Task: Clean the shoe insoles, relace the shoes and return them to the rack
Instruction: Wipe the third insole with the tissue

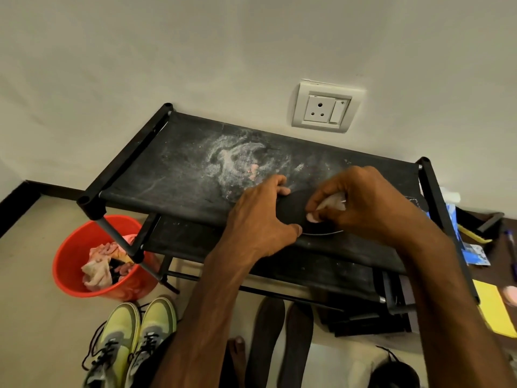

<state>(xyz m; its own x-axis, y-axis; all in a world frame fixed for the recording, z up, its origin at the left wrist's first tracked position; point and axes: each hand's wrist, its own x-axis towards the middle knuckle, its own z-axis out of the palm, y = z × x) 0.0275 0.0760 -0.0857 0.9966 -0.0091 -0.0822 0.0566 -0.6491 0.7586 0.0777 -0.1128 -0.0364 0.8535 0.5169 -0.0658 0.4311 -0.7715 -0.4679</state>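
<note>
Our left hand (257, 222) is gripping a dark rounded insole (291, 210) steady on the black fabric rack (167, 169), right hand (366, 200) pinching a pale wiping rag (334, 202).

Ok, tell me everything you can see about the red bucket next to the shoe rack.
The red bucket looks like glossy plastic, round and open-topped, standing upright on the pale floor at the left end of the black shoe rack. A rack leg crosses in front of its rim. Inside lie crumpled cloths, pinkish-cream with something dark among them.
</note>
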